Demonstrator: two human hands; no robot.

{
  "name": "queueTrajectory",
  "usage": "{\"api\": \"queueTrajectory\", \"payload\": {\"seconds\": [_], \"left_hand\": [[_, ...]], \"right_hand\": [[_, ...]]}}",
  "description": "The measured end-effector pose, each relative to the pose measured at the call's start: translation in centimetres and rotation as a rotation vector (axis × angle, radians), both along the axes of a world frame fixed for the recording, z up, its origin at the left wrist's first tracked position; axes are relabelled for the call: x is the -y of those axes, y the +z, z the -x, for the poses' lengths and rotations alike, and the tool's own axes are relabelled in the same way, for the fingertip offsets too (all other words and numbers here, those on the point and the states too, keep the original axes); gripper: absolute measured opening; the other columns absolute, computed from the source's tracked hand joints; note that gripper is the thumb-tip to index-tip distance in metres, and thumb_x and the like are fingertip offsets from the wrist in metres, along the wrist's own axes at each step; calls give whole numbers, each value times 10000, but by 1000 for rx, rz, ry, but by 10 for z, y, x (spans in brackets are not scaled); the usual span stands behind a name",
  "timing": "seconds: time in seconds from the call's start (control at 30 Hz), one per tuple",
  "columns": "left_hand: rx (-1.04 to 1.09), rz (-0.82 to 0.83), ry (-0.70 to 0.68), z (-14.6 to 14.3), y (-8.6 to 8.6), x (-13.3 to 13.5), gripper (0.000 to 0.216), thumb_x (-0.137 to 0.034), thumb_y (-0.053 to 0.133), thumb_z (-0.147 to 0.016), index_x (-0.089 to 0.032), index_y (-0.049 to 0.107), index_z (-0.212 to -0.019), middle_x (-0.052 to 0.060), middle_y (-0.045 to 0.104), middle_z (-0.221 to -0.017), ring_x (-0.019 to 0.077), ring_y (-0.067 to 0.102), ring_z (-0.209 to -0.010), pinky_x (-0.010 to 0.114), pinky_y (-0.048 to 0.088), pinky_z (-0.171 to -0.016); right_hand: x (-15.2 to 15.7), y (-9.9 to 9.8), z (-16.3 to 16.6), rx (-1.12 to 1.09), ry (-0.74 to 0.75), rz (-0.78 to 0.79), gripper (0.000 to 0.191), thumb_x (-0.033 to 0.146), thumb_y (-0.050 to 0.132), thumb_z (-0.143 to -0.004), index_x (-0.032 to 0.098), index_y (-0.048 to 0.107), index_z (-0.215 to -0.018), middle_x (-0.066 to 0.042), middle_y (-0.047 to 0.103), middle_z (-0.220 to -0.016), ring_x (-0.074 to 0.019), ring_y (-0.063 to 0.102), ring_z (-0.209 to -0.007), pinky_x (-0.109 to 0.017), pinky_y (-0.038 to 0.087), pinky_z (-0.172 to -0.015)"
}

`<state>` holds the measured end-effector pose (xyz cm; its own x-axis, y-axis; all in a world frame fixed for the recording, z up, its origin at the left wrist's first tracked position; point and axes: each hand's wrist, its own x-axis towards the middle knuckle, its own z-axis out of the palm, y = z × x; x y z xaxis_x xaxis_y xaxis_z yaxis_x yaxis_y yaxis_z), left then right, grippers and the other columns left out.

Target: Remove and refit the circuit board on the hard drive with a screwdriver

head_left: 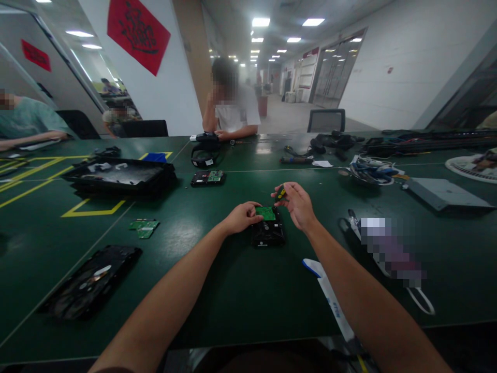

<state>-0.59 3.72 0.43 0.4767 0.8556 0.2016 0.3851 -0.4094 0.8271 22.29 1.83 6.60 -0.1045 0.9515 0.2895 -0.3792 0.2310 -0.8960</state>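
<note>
A black hard drive lies on the green table in front of me, its green circuit board facing up at the far end. My left hand grips the drive's left side, thumb and fingers at the edge of the board. Over the far right corner of the drive, my right hand is closed around a screwdriver with a black and yellow handle. I cannot make out the screwdriver's tip or whether it touches the drive.
Left of me lie an opened drive casing and loose green circuit boards. Beyond them are stacked black trays. Another drive sits ahead. On the right are a grey metal box and bundled cables. A person sits opposite.
</note>
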Motion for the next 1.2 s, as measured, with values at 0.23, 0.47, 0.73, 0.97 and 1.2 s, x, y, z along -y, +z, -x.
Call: {"api": "queueTrajectory", "payload": {"seconds": [0.23,0.47,0.73,0.97,1.2], "left_hand": [[-3,2,-6,-1,2,1,391,-361,729,-874,-213,446,-647,120,664,-1343,268,634,-1227,396,501,-993],[-3,2,3,-1,2,1,380,-361,732,-870,-213,459,-652,118,669,-1327,274,631,-1228,405,497,-1001],[9,-16,-10,0,-2,-1,382,-360,723,-880,-212,452,-655,118,658,-1351,264,633,-1225,399,494,-996],[-10,-9,-4,0,0,0,379,-369,734,-868,-213,461,-656,112,666,-1342,264,630,-1229,392,488,-1013],[-12,-15,-5,-2,3,2,374,-343,720,-878,-212,452,-652,123,665,-1339,263,629,-1228,401,484,-1013]], "right_hand": [[-1,0,-1,52,-19,-16,297,484,762,-871,265,713,-1065,-11,684,-976,-166,671,-887,-240,570,-609],[0,0,1,16,-26,-11,298,503,767,-866,246,652,-960,-15,708,-1004,-186,710,-919,-281,596,-675],[-2,-1,-1,62,-20,-21,311,501,745,-882,274,705,-1092,-16,703,-971,-177,682,-920,-250,580,-633],[1,0,1,57,-27,-20,298,499,778,-855,239,675,-959,-23,693,-991,-185,685,-925,-246,569,-601],[-1,-2,-1,47,14,-24,337,557,681,-916,263,704,-1078,-31,689,-995,-189,692,-888,-274,583,-600]]}}
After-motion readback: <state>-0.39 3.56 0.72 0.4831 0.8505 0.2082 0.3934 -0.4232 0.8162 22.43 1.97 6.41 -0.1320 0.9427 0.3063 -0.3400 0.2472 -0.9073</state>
